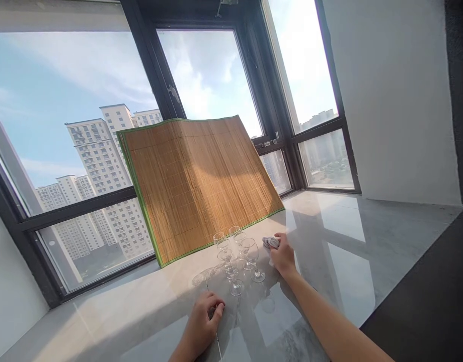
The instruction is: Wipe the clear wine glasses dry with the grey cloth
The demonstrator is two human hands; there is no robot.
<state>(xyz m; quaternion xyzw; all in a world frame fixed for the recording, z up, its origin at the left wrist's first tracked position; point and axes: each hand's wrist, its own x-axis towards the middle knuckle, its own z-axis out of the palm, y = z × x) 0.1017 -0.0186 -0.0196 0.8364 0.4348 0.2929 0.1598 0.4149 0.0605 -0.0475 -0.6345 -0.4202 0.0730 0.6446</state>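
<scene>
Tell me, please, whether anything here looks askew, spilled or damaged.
The mat looks slightly odd: it stands on edge by the window, bowed rather than flat. The glasses stand upright; I see no spill or damage.

Glasses (249,246) grouped on sill (141,317). Mat (205,181) stands behind them, before window (212,70). Right hand (283,255) just right of glasses, cloth (271,242) in it. Left hand (205,317) nearer, left of glasses. Wall (401,110) right of window.
</scene>
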